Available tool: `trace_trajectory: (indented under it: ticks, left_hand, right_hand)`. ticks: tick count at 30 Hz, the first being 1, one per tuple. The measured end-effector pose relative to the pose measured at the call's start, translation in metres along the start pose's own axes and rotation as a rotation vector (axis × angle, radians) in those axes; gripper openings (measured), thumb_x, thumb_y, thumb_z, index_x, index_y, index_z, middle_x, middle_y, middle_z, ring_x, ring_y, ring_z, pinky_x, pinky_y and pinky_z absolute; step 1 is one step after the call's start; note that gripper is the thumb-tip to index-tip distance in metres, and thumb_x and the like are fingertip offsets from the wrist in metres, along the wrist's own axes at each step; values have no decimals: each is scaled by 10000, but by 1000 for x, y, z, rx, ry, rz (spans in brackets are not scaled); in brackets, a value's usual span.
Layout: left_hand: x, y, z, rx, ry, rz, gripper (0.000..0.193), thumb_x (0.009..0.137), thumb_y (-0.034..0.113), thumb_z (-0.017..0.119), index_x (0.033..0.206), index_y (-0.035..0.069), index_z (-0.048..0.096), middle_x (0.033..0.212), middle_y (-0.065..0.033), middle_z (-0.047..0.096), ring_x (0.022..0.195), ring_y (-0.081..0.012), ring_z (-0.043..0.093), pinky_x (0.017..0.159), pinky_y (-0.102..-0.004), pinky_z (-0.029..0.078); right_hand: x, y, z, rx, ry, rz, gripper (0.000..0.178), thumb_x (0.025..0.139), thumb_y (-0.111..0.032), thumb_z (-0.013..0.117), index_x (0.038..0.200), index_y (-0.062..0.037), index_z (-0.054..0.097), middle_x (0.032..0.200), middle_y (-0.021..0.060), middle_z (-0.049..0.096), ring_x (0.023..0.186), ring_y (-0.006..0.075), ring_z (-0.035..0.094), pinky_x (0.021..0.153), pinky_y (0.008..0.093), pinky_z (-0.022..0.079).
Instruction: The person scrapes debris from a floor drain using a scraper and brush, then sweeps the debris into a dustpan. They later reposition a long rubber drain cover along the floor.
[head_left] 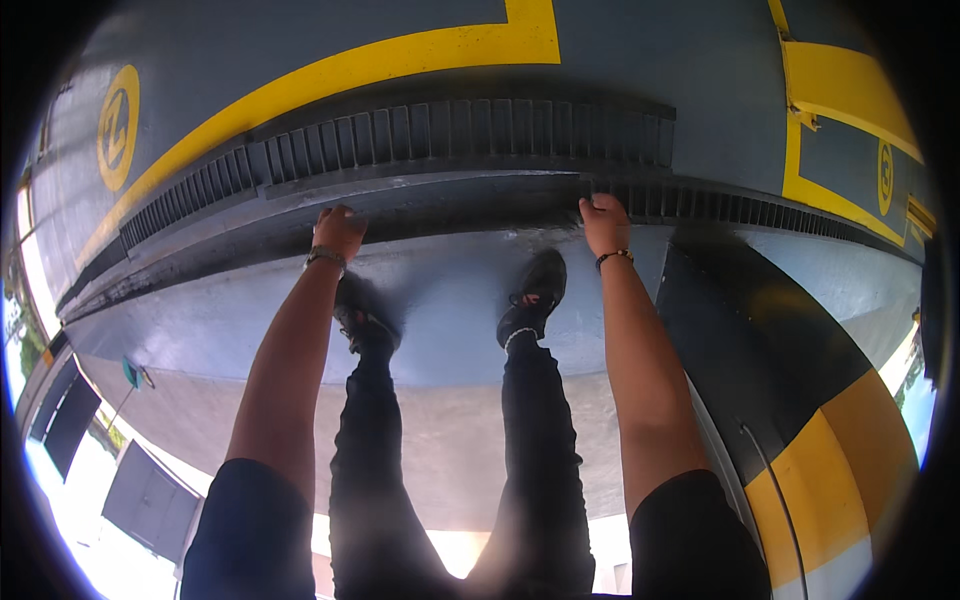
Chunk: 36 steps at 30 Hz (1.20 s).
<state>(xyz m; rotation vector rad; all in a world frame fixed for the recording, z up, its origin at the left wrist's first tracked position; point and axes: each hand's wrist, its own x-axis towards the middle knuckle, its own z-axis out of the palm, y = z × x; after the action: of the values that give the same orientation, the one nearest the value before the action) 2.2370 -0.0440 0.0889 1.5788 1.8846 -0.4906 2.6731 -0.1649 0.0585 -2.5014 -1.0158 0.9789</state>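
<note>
Long dark slotted grate [465, 132]: lies on the smooth grey floor [430, 275], on the far side of the channel and roughly parallel to it.
Left-hand dark grate section [190, 198]: adjoins the left end of the long grate, also on the far side of the channel.
Long dark straight-sided channel [470, 205]: runs crosswise in front of the person, uncovered between the two hands.
Right-hand dark grate section [740, 207]: in line with the channel, extending from near the right hand toward the right.
Left hand [340, 232]: at the near edge of the channel, fingers curled; cannot tell whether they pinch anything.
Right hand [605, 225]: at the left end of the right-hand grate section, fingers bent; contact and grip cannot be determined.
Wrists: left, pale linked bracelet [325, 258]; right, dark beaded bracelet [614, 259].
Feet: black left shoe [362, 315] and black right shoe [540, 285], apart, on the near side of the channel.
Floor marking: broad yellow painted line [400, 58], beyond the long grate.
Right side: large black-and-yellow painted block [840, 440], near the right forearm; thin dark rod or cable [778, 490] in front of its face.
</note>
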Motion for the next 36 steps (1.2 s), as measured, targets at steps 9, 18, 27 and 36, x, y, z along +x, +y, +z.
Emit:
trace_trajectory:
  ticks: [9,18,27,36]
  left_hand:
    - [212,20,48,-125,220,-174,802,783,424,695,1365,-41,398,1402,-253,475,1301,-371,487,1071,-433,424]
    - [178,24,30,-163,-45,-243,669,703,391,802,1192,-30,624,1273,-205,615,1195,-312,594,1005,-386,492]
    - [12,-92,85,-426,270,-178,614,613,279,862,1091,19,577,1041,-169,687,995,-351,665,860,-438,522]
    - [2,-260,66,-263,442,-163,560,654,227,863,1095,-13,613,956,-122,654,859,-259,630,789,-396,517]
  right_hand:
    - [173,-9,66,-488,-102,102,871,811,-543,678,1380,66,425,1321,316,525,1226,403,547,1010,453,475]
    - [173,15,34,-649,-278,199,663,834,-436,653,1279,48,567,1224,289,609,1118,406,610,949,439,494]
    - [11,26,28,-560,-151,121,627,749,-336,790,1104,122,549,1038,319,656,1020,432,644,868,470,538]
    - [-66,-36,126,-351,-273,225,611,788,-340,762,1186,49,510,1185,241,627,1067,349,652,890,420,553]
